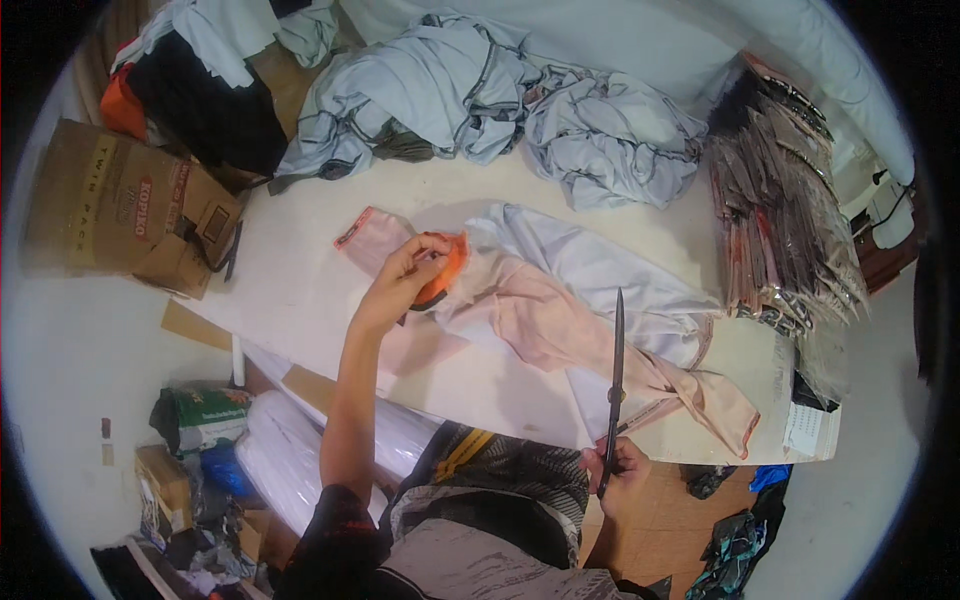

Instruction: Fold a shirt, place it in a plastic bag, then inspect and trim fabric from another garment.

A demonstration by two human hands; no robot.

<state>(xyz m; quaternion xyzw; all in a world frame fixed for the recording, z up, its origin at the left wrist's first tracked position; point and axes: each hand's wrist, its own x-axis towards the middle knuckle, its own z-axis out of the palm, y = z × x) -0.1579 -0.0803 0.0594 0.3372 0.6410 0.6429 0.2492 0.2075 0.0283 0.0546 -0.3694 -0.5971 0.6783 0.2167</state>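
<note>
A pale pink and white garment [545,315] lies loosely spread across the table. Pinched in my left hand [408,272] is its orange and black edge [452,275], lifted a little off the surface. My right hand [625,465] is closed round the handles of long dark scissors [617,365] by the table's near edge. Their blades look closed and point away from me, above the garment's right part. A pink piece with a red edge [375,235] lies just beyond my left hand; whether it joins the garment I cannot tell.
Heaps of light grey garments [430,85] lie along the far side of the table [300,280]. A tall stack of plastic-wrapped packets [775,210] stands at the right. To the left is a cardboard box [135,205]. Plastic-wrapped rolls [290,450] lean below the near edge.
</note>
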